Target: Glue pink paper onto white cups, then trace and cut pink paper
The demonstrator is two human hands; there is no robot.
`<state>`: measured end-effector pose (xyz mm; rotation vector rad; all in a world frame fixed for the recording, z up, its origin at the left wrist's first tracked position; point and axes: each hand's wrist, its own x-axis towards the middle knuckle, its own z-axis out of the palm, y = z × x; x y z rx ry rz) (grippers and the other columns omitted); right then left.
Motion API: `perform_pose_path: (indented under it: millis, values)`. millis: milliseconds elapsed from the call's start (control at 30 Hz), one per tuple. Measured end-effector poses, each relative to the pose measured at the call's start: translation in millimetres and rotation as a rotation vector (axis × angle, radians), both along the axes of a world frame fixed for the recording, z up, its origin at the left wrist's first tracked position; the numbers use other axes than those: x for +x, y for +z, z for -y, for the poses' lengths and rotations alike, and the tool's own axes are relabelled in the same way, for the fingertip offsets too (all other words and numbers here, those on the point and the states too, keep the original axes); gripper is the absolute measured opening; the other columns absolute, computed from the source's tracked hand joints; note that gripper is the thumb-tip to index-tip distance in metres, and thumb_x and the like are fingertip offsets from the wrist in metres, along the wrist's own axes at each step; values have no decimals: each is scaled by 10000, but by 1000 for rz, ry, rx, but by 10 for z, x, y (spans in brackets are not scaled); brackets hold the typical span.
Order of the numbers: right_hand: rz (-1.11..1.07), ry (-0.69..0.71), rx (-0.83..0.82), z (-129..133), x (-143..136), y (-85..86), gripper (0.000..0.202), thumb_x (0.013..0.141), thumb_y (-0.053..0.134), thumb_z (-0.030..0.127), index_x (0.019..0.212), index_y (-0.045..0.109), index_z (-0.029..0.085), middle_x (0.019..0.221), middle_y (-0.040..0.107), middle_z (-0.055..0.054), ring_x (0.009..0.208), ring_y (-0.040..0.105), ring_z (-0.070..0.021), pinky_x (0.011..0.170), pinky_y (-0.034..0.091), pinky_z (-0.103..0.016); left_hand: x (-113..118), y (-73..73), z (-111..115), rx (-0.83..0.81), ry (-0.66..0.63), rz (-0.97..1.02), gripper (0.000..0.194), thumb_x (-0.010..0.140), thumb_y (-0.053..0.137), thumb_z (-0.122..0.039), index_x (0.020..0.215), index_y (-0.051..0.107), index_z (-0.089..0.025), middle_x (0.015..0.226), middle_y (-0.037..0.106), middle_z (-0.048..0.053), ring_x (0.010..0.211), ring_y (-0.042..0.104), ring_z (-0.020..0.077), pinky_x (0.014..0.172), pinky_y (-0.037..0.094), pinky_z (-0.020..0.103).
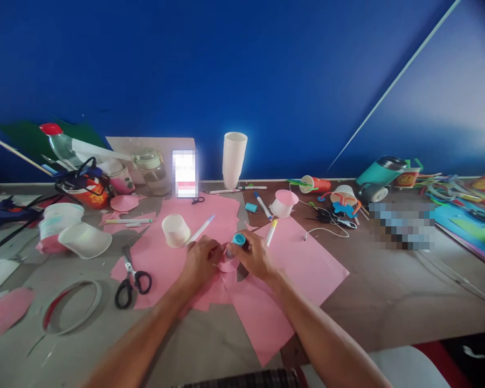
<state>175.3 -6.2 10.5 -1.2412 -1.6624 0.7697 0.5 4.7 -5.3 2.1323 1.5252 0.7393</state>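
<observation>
My right hand (253, 253) is closed around a glue stick (238, 240) with a blue end pointing up, tilted over a small pink paper piece (228, 265). Beside it my left hand (202, 260) pinches that piece's left edge; its fingertips are partly hidden. Large pink paper sheets (295, 264) lie beneath both hands. A blue cap (251, 207) rests beyond my right hand. Just past my left hand are a white paper cup (175, 230) and a marker (202, 229). Another marker (272, 233), with a yellow cap, lies near my right knuckles.
Black-handled scissors (131, 277) and a tape ring (70, 307) lie at left, near white cups (84, 240). A tall cup stack (233, 159) stands by the blue wall. A pink-topped cup (283, 203), a tumbler (382, 171) and cables (327, 233) occupy the right.
</observation>
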Motion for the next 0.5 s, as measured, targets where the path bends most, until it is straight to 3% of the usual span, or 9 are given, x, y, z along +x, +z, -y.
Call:
perform_pose_path:
  millis: [100, 200, 333, 500]
  values:
    - [9, 70, -11, 16, -3, 16, 246, 842, 637, 398, 726, 545, 201, 695, 551, 13, 611, 470, -126, 575, 380, -261, -23, -20, -15, -6, 18, 62, 182, 867, 509, -204, 847, 690, -196, 790, 662, 16, 705, 574, 146, 697, 407, 285]
    - [42, 115, -2, 33, -3, 35, 211, 845, 629, 377, 760, 570, 193, 705, 549, 7, 616, 471, -130, 575, 376, -265, -35, -14, -17, -18, -18, 87, 282, 810, 512, -130, 1015, 689, -206, 870, 698, 18, 732, 596, 148, 723, 420, 285]
    - [95, 188, 20, 48, 11, 70, 175, 845, 625, 337, 756, 566, 199, 699, 513, 19, 630, 461, -130, 589, 364, -257, -26, 30, -9, -29, -83, 46, 211, 774, 502, -104, 813, 686, -200, 747, 651, 3, 736, 580, 151, 721, 394, 284]
    - [130, 315, 62, 57, 50, 130, 87, 831, 642, 253, 796, 579, 203, 759, 547, 6, 703, 512, -147, 655, 406, -267, -19, 15, -24, -43, -69, 33, 195, 804, 507, -176, 617, 560, -187, 636, 571, -18, 607, 487, 117, 649, 342, 270]
